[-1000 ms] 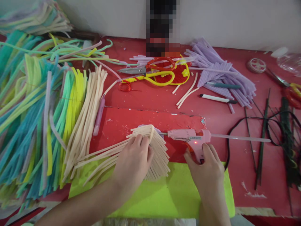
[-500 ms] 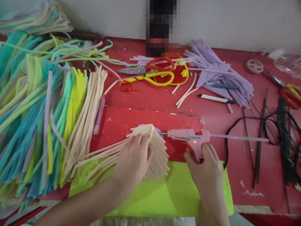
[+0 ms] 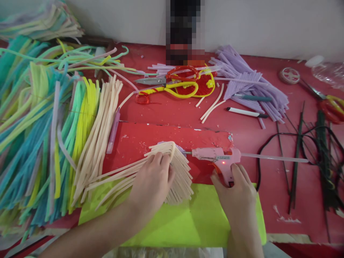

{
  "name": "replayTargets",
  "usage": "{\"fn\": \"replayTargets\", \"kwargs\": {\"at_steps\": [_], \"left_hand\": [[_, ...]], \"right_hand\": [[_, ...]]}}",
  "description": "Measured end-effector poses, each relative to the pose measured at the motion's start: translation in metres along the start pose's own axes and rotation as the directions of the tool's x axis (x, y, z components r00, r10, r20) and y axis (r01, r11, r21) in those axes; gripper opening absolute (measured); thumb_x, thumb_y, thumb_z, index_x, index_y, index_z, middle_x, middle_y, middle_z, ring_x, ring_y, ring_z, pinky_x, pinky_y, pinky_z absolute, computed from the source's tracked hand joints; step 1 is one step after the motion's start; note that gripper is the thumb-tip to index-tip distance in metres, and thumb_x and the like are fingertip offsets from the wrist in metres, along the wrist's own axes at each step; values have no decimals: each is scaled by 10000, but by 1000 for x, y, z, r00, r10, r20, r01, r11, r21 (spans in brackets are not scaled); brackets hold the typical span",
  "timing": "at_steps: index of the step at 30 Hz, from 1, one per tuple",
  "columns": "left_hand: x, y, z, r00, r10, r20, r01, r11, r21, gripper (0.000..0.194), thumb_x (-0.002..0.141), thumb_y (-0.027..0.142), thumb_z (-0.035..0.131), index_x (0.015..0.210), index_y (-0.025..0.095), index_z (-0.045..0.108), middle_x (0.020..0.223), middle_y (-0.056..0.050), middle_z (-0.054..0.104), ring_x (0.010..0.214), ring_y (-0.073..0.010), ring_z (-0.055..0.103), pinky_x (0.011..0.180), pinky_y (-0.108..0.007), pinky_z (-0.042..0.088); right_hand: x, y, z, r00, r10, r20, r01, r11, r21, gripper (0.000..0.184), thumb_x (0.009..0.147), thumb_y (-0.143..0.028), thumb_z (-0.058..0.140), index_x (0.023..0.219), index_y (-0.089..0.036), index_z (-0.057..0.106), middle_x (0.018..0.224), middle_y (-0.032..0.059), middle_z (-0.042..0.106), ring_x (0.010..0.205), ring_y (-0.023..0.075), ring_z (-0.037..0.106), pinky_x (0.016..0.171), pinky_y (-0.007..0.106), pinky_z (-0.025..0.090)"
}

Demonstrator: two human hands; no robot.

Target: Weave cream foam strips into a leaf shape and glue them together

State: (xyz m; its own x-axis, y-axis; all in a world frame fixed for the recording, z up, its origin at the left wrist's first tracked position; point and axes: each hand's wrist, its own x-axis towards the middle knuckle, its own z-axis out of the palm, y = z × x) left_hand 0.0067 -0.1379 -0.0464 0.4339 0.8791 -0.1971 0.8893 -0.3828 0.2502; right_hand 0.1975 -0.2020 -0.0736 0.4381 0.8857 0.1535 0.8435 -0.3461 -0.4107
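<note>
My left hand (image 3: 152, 184) lies flat, fingers together, pressing on a fan of folded cream foam strips (image 3: 178, 175) that rests on a red board (image 3: 161, 138) and a lime-green sheet (image 3: 188, 222). My right hand (image 3: 235, 193) grips the handle of a pink hot glue gun (image 3: 217, 156). Its nozzle points left and touches the folded top of the cream fan. A clear glue stick (image 3: 274, 157) juts out of the gun's back to the right, and a red light glows on its handle.
Heaps of coloured foam strips (image 3: 40, 125) fill the left. Red-and-yellow scissors (image 3: 174, 80), purple strips (image 3: 249, 82), a white marker (image 3: 247, 112), dark green wires (image 3: 322, 150), a black cord (image 3: 268, 150) and more scissors (image 3: 330, 102) lie on the red table.
</note>
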Motion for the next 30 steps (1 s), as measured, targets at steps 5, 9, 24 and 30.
{"fn": "replayTargets", "kwargs": {"at_steps": [5,9,24,30], "left_hand": [[0,0,0,1000,4,-4,-4,1000,-10,123,831,91,449,805,170,540,759,-37,584,709,-203,609,606,-310,468],[1,-1,2,1000,4,-11,-4,1000,-16,124,835,96,443,805,167,540,765,-40,585,714,-211,609,609,-320,468],[0,0,2,1000,8,-29,-8,1000,-8,112,832,100,458,799,173,536,751,-32,584,704,-196,607,597,-296,447],[1,0,3,1000,10,-28,-10,1000,-9,117,831,96,451,799,171,535,755,-39,582,708,-205,607,595,-306,449]], "right_hand": [[-1,0,-3,1000,22,21,-22,1000,-9,251,768,-384,514,664,-236,340,689,0,483,546,122,410,503,264,308],[-1,0,-4,1000,7,16,-7,1000,-6,241,773,-379,514,674,-234,350,681,-4,482,543,122,409,509,263,306],[-3,1,-6,1000,10,28,-10,1000,4,231,771,-377,518,665,-237,369,671,-4,476,534,125,399,505,272,311],[-3,2,-6,999,20,36,-21,1000,2,225,766,-368,512,662,-237,362,668,-6,475,530,124,392,505,272,311]]}}
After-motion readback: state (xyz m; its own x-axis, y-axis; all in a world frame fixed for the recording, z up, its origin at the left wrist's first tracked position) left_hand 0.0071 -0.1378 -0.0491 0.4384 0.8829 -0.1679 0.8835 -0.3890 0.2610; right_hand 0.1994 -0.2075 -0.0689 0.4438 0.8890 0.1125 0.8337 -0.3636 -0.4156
